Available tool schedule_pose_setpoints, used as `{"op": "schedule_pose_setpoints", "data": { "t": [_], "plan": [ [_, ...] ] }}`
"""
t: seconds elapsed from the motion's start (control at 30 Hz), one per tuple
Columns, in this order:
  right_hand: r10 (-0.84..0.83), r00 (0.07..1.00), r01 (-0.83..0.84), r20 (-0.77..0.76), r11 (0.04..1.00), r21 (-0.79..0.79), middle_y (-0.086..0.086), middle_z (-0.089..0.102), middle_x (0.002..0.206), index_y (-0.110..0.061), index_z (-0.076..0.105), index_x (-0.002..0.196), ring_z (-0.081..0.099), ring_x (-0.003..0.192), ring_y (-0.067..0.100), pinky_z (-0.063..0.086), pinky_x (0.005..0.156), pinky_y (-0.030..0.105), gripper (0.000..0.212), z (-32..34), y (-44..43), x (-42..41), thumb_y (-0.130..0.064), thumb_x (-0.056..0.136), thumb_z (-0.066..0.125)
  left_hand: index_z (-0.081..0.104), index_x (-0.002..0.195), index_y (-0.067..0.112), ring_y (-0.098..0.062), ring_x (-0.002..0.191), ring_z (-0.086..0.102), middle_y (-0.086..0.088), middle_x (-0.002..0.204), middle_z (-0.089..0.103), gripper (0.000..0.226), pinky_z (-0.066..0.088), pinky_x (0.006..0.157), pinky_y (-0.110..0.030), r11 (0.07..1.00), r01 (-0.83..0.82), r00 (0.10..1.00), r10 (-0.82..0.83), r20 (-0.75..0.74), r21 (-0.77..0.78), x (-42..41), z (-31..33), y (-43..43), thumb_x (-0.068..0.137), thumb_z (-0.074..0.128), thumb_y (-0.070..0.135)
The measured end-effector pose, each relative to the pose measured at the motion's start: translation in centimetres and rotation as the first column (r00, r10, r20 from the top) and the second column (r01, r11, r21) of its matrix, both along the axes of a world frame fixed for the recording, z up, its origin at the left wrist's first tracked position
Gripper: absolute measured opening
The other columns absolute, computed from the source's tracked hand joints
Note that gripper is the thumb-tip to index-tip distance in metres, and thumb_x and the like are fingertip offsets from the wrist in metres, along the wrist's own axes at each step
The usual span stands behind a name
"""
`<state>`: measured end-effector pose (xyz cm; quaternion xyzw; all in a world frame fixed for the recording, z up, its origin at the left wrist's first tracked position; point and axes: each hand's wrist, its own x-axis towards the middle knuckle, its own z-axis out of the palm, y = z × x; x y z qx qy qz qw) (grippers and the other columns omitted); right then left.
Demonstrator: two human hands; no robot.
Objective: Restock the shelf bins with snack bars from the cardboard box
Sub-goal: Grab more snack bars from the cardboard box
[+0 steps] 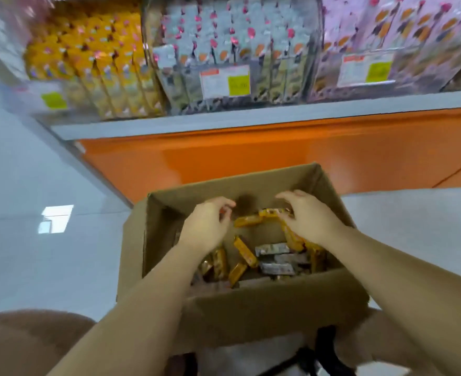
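Head view.
- Cardboard box (251, 316) open on floor (34, 172), 6 o'clock in frame.
- Snack bars loose inside: orange bars (245, 251), silver bars (274, 249).
- Left grip (210, 226) in box at 10 o'clock, fingers curled; blurred, cannot tell whether it holds anything.
- Right grip (309, 215) at 1 o'clock, fingers arched over orange bars; hold cannot be told.
- Shelf bins (314, 63) at 12 o'clock, packed, with price labels (225, 81) on front.

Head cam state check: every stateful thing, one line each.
cardboard box: open, partly filled with loose bars
yellow bars: loose, jumbled in the box
silver bars: lying flat in the box
left hand: in box, fingers curled, grip unclear
right hand: over yellow bars, fingers curled, grip unclear
shelf bins: well stocked, packs upright
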<state>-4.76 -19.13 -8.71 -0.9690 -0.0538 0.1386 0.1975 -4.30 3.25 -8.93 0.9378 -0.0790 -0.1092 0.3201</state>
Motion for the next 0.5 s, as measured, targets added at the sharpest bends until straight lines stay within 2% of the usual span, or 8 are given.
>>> {"op": "schedule_pose_setpoints", "data": {
  "t": [0.07,0.17,0.23,0.33,0.5],
  "plan": [
    [-0.065,0.992,0.065,-0.108,0.998,-0.007,0.010,0.049,0.129,-0.021,0.043,0.138,0.050,0.118,0.028,0.044,0.097,0.037,0.048,-2.5,0.2,0.3,-0.026,0.092,0.057,0.061,0.120,0.021,-0.014,0.100,0.062,0.002,0.115,0.064,0.027,0.050,0.088,-0.027,0.998,-0.067,0.992,0.064,-0.108,-0.017,-0.5,-2.3,1.9,0.096,0.050,0.015],
    [-0.183,0.956,0.189,-0.229,0.982,0.007,0.016,0.051,0.128,-0.016,0.045,0.137,0.045,0.123,0.032,0.036,0.100,0.031,0.051,-5.6,0.0,0.8,-0.022,0.089,0.061,0.058,0.126,0.014,-0.018,0.111,0.058,-0.003,0.121,0.062,0.030,0.041,0.085,-0.017,0.989,-0.147,0.954,0.142,-0.263,-0.001,-0.4,-5.5,3.7,0.097,0.049,0.012],
    [-0.250,0.917,0.262,-0.309,0.965,-0.005,0.018,0.049,0.133,-0.014,0.043,0.139,0.041,0.127,0.032,0.035,0.100,0.030,0.055,-7.8,-0.4,1.3,-0.022,0.089,0.063,0.054,0.131,0.016,-0.018,0.116,0.056,-0.004,0.129,0.058,0.034,0.041,0.088,-0.019,0.983,-0.180,0.918,0.176,-0.356,0.023,-0.1,-7.6,4.3,0.097,0.051,0.014],
    [-0.339,0.860,0.360,-0.380,0.933,-0.018,0.015,0.048,0.134,-0.019,0.042,0.138,0.045,0.123,0.032,0.037,0.102,0.034,0.058,-10.6,-0.9,1.6,-0.026,0.086,0.066,0.050,0.134,0.019,-0.019,0.121,0.052,-0.004,0.135,0.054,0.039,0.044,0.095,-0.027,0.977,-0.207,0.866,0.205,-0.455,0.046,0.3,-10.7,4.5,0.096,0.054,0.016],
    [-0.403,0.818,0.412,-0.410,0.909,-0.071,0.016,0.028,0.149,-0.021,0.024,0.149,0.031,0.134,0.036,0.032,0.110,0.040,0.081,-13.6,-0.9,2.5,-0.021,0.083,0.070,0.047,0.136,0.020,-0.020,0.120,0.051,-0.007,0.135,0.052,0.043,0.046,0.096,-0.032,0.979,-0.192,0.827,0.199,-0.527,0.068,1.0,-14.5,2.9,0.094,0.056,0.017]
  ]
}}
